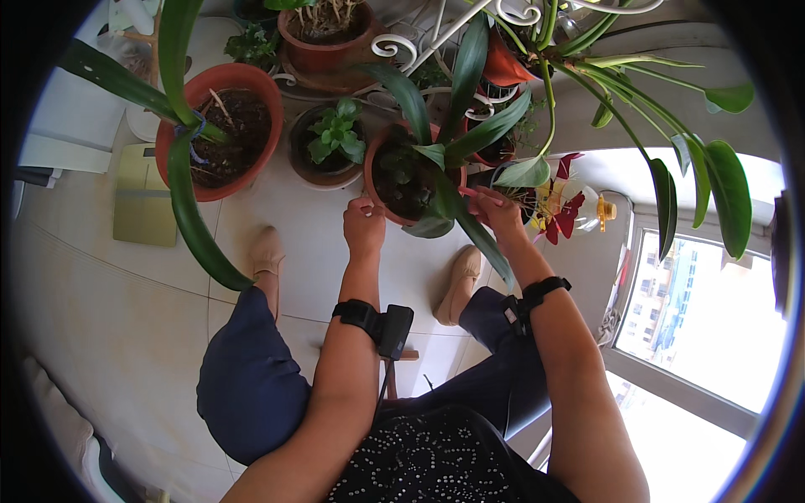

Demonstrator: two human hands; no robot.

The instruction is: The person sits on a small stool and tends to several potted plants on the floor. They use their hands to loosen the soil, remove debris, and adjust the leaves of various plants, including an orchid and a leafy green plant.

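Note:
A round terracotta-coloured pot holding a plant with long dark green leaves stands before me. Beside its lower left rim is my left hand, its fingers curled; whether it grips the rim or anything else cannot be made out. On the pot's right side, my right hand holds a thin pink-red handle of a tool whose far end is hidden by the leaves. One long leaf hangs down between my two hands. Dark soil and low foliage show inside the pot.
A small leafy potted plant and a large orange pot stand left. White scrolled metal stands with pots are behind. A clear bottle with a yellow nozzle and red-leaved plant are right, near the window. A gold-coloured flat scale lies on the floor.

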